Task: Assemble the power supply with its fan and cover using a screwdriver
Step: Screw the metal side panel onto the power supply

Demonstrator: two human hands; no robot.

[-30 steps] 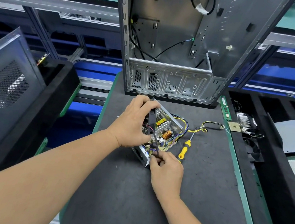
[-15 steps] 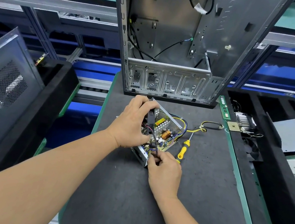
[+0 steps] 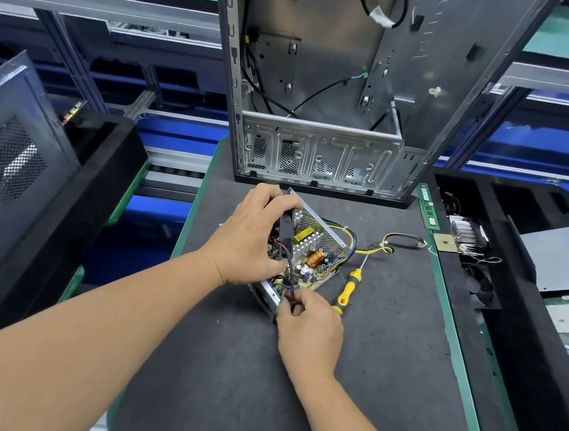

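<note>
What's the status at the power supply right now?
Left hand grips fan over open power supply. Right hand pinches its wire. Screwdriver idle on mat; cover off.

The open power supply (image 3: pixel 311 248) lies cover-off on the dark mat just in front of the upright computer case (image 3: pixel 322 115), its circuit board, copper coil and perforated metal wall exposed. The black fan (image 3: pixel 284 236) stands on edge inside its left end. The yellow-handled screwdriver (image 3: pixel 349 286) lies just right of it.
</note>
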